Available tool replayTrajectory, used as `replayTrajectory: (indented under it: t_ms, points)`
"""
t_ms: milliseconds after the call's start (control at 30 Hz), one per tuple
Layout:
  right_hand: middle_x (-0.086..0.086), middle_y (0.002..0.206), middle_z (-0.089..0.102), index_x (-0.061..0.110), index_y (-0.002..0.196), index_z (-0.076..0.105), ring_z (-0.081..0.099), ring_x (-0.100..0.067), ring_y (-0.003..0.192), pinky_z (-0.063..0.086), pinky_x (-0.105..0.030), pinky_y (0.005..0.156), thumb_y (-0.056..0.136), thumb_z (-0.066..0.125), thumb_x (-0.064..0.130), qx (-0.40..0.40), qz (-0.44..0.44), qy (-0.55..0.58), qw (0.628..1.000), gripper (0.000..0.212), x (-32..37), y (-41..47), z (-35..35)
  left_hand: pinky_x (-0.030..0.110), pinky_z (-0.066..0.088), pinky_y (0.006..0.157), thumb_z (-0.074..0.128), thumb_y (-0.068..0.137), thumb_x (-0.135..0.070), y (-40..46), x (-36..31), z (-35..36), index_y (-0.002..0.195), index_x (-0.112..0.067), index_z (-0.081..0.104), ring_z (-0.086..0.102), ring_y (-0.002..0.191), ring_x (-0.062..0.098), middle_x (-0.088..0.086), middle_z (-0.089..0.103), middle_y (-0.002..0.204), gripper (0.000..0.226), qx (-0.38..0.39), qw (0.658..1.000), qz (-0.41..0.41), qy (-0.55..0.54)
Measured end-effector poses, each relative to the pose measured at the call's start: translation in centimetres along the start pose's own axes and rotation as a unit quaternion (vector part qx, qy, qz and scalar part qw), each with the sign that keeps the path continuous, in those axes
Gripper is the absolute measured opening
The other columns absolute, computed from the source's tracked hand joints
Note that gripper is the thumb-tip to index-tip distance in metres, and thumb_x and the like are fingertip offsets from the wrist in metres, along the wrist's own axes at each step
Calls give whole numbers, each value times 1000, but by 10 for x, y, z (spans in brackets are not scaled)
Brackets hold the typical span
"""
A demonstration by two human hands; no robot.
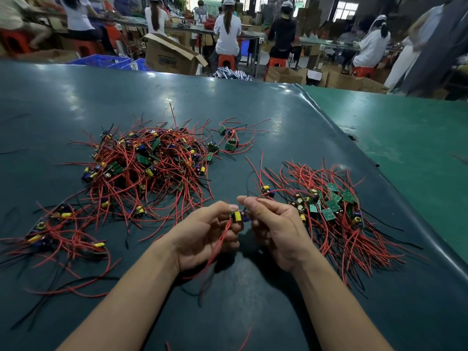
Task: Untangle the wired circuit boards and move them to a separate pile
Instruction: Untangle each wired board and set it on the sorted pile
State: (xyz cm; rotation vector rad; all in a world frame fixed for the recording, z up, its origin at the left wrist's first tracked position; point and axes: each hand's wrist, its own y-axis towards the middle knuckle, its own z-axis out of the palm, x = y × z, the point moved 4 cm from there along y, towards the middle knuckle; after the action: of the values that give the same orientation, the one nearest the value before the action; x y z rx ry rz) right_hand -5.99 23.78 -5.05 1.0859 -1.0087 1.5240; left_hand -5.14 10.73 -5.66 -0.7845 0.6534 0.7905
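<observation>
Dark green matting (253, 312) covers the worktable beneath the person's two forearms. Nearest the camera, the left hand (202, 239) curls its fingers round a small circuit board (238, 216) with a yellow component, the board's red wires (217, 247) trailing down across the palm. Just beside it, the right hand (273, 231) pinches a red lead (268, 192) between thumb and forefinger, its other fingers curled. To the right lies a sorted pile (331, 209) of green boards, their red and black wires fanned toward the table's near edge. At near left sits a loose cluster (55, 231) of boards. Farther back, left of centre, rises the big tangled heap (149, 165), with a few stray boards (230, 141) just beyond it. Behind the table stand cardboard boxes (172, 54), blue crates (106, 62), and seated workers (226, 31) on red stools.
</observation>
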Motion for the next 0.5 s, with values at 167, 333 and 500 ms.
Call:
replayTrajectory:
  t_ms: [167,333,500]
  points:
    - [-2,58,57,9,79,77,34,-7,41,23,-16,37,56,81,33,-44,10,23,999,34,-1,2,-2,17,45,48,63,82,-37,-1,0,2,93,-6,67,45,43,5,-1,55,63,32,14,999,19,33]
    - [2,63,54,12,101,77,41,-5,44,30,-15,37,78,70,20,72,40,125,989,26,1,0,0,15,37,40,65,77,-34,0,-1,3,74,-11,74,38,37,4,-1,51,55,25,-2,999,29,14]
    - [2,63,61,15,98,78,49,-6,45,35,-15,40,81,68,22,105,5,122,987,22,4,0,2,14,27,36,70,71,-35,-2,-3,2,73,-11,69,29,31,2,-3,43,49,24,2,999,35,24]
